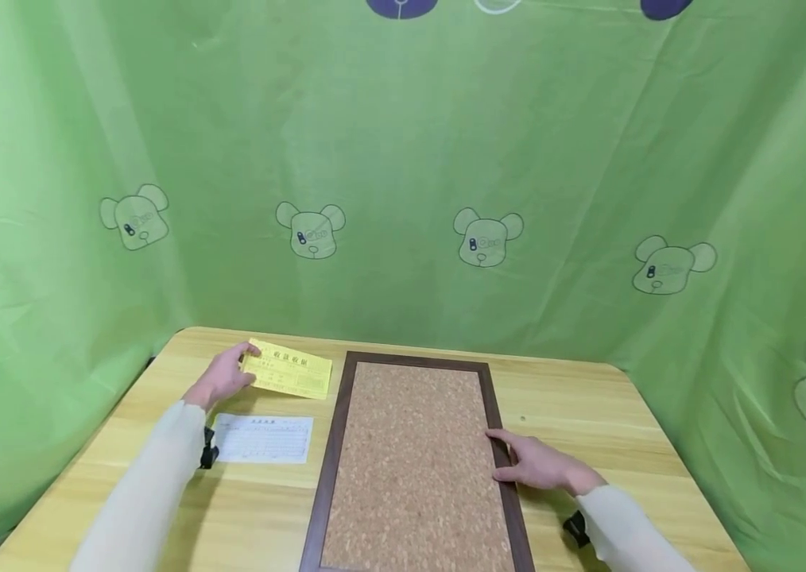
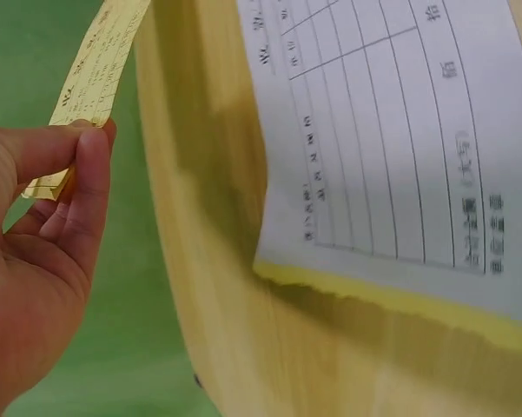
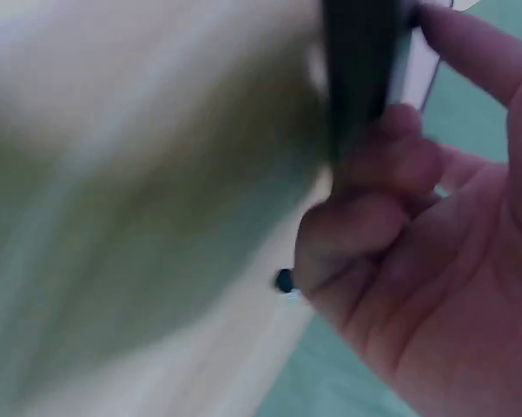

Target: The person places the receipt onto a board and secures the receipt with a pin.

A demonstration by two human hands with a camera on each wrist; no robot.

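1. My left hand [image 1: 220, 380] is out over the far left part of the wooden table [image 1: 589, 397]. It pinches the near left corner of a yellow receipt slip [image 1: 288, 372] between thumb and fingertips [image 2: 91, 165]. In the left wrist view the slip's edge stands up from that pinch, clear of the tabletop.
2. Just nearer to me than the yellow slip lies a white printed form [image 1: 265, 438], flat on the wood beside my left sleeve. The left wrist view shows ruled lines and print on it, with a yellow sheet peeking out beneath its edge.
3. In the middle of the table lies a cork board [image 1: 413, 461] in a dark brown frame, its long side running away from me. The yellow slip's right end sits just beside the frame's far left corner.
4. My right hand [image 1: 539, 465] rests on the board's right frame edge, index finger stretched along it. The blurred right wrist view shows my other fingers curled against the dark frame, thumb on its far side.
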